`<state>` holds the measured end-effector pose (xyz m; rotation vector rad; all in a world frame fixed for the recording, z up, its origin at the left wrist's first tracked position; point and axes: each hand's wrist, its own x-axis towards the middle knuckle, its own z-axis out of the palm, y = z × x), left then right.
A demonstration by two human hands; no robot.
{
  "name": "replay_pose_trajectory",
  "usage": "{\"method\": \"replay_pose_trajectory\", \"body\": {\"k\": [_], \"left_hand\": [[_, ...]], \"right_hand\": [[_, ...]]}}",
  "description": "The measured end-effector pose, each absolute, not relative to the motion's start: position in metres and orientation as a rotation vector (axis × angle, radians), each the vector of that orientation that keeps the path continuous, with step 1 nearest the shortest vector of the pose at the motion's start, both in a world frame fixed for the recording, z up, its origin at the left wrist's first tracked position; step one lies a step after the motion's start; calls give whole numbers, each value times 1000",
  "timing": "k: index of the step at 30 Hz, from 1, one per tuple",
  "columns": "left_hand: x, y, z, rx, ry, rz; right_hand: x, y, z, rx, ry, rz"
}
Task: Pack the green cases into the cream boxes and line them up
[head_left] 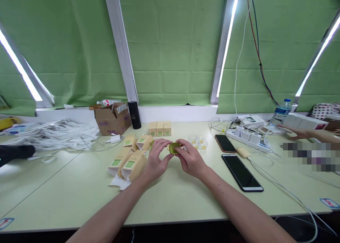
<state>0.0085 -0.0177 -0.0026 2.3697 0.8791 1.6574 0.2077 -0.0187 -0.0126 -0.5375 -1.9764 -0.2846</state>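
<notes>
Both hands meet above the middle of the table. Between them is a small yellow-green container. My left hand pinches its left side, and my right hand holds its right side with fingers over the front. To the left of my left hand lie several tan boxes with green labels, some with white flaps showing. Behind the hands stand three small tan boxes in a row. A clear tray with small yellow pieces sits just beyond my right hand.
Two phones, a power strip and cables lie at right. Another person's hand reaches in at far right. A cardboard box, a black bottle and white straps are at back left.
</notes>
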Motion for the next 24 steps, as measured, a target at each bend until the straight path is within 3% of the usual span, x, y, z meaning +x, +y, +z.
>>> {"method": "replay_pose_trajectory", "body": {"k": [24], "left_hand": [[10, -17, -4, 2365, 885, 1702]], "right_hand": [[205, -17, -18, -521, -1916, -262]]}}
